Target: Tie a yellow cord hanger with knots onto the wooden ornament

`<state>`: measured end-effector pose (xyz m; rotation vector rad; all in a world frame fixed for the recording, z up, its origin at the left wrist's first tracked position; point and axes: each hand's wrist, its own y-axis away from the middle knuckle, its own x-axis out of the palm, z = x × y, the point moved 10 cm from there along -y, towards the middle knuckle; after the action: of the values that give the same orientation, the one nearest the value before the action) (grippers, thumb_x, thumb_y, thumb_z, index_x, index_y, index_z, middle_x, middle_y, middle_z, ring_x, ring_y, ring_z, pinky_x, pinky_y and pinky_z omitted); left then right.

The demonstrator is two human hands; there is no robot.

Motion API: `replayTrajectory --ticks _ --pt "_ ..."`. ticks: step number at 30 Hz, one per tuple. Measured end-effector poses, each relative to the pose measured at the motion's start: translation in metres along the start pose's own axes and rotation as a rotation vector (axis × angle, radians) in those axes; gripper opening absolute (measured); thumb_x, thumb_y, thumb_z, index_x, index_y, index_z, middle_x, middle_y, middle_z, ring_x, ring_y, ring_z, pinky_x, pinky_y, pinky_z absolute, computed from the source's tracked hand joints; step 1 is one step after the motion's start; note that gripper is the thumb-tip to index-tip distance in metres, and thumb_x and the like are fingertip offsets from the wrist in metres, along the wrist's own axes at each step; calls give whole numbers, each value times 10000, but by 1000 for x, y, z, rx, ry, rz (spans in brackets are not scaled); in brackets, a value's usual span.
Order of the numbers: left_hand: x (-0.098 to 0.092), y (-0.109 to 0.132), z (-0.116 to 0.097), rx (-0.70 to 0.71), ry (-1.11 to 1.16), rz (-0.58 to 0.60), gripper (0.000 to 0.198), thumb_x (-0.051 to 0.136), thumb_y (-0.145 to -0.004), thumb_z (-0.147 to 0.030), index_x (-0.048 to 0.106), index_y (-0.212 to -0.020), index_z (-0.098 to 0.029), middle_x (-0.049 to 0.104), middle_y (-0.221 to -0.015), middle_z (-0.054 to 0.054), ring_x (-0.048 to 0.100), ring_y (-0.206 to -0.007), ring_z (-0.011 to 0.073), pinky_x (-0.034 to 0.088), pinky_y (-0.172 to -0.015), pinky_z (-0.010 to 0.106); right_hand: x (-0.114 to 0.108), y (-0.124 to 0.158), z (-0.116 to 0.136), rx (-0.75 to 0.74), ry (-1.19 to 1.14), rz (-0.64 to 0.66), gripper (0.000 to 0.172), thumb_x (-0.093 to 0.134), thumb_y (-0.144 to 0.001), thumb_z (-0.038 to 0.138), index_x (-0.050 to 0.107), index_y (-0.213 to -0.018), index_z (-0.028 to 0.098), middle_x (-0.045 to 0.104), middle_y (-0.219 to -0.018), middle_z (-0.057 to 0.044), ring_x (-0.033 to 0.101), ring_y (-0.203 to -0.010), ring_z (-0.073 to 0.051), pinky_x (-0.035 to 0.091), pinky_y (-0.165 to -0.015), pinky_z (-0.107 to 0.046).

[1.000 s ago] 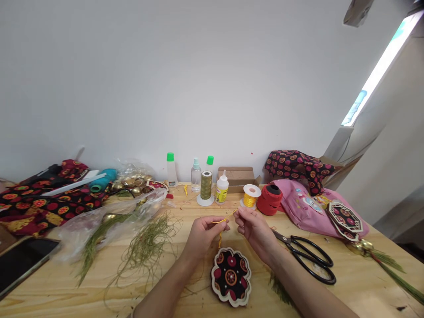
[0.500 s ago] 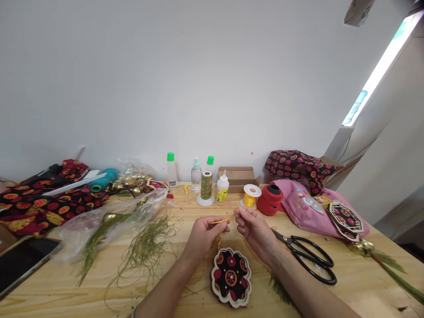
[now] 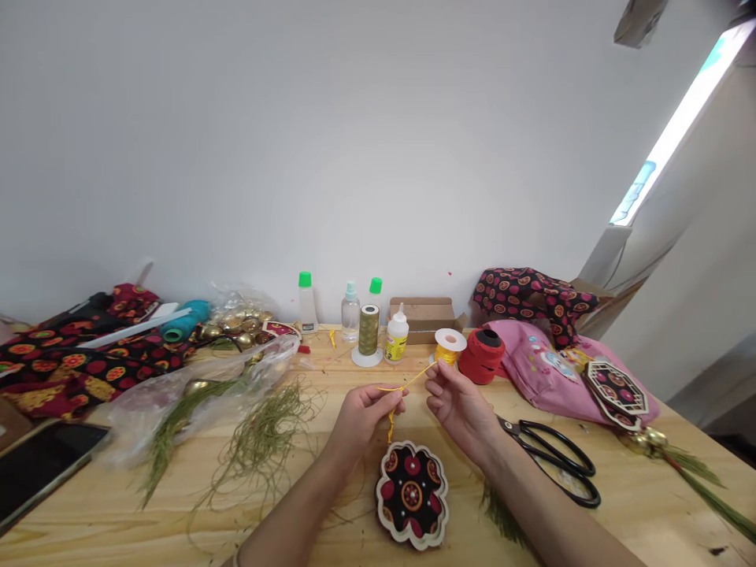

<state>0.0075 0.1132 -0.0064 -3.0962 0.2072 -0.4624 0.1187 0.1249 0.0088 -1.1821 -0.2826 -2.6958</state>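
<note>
right hand (image 3: pixel 461 403) has drawn outward, lengthening the span of yellow cord (image 3: pixel 420 376).
its fingertips pinch the cord, the left hand (image 3: pixel 361 419) clamps it under the thumb, so it seems pulled tauter; below, the flower-shaped pendant (image 3: pixel 412 494) lies on the wooden table (image 3: pixel 348 545).

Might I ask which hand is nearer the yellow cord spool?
Right: the right hand is just in front of the yellow cord spool; the left hand is farther off, toward its left.
</note>
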Motion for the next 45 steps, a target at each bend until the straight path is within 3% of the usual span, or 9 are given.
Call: replayTrajectory --ticks 6,13,17,21,34,45 --pt "2 3 -2 -49 117 -12 129 617 -643 -239 664 -590 -132 568 -541 8 509 -609 94 374 -700 198 -5 -1 6 -26 23 -28 105 629 -635 235 555 -657 163 470 -627 44 342 -449 -21 267 -372 -123" --pt "-2 3 -2 -63 190 -30 145 638 -621 -242 673 -681 -115 597 -582 17 498 -597 90 383 -633 198 9 5 -2 -87 604 36 203 616 -642 327 604 -649 124 459 -548 33 305 -443 -30 234 -413 -166" --pt "2 1 0 -43 112 12 135 639 -615 -243 671 -664 -121 601 -580 14 481 -578 90 369 -590 196 11 6 2 -144 741 7 291 631 -600 365 638 -787 143 547 -646 -1 345 -481 -51 247 -430 -185" --pt "7 2 3 -64 45 42 131 634 -620 -248 654 -585 -123 606 -574 18 486 -571 96 361 -586 204 18 7 8 -217 814 51 250 623 -593 382 640 -680 148 541 -602 2 356 -489 -64 251 -431 -195" --pt "10 1 3 -81 65 75 182 641 -611 -238 658 -746 -118 613 -588 20 510 -570 105 366 -580 216 14 6 0 -146 764 62 265 614 -604 396 560 -603 136 448 -535 31 314 -471 -59 236 -437 -197" --pt "5 2 -2 -37 13 19 138 631 -613 -258 634 -588 -123 595 -560 15 491 -549 103 369 -564 211 16 6 1 -163 794 66 267 615 -606 399 554 -603 139 432 -536 38 316 -462 -56 232 -426 -192"
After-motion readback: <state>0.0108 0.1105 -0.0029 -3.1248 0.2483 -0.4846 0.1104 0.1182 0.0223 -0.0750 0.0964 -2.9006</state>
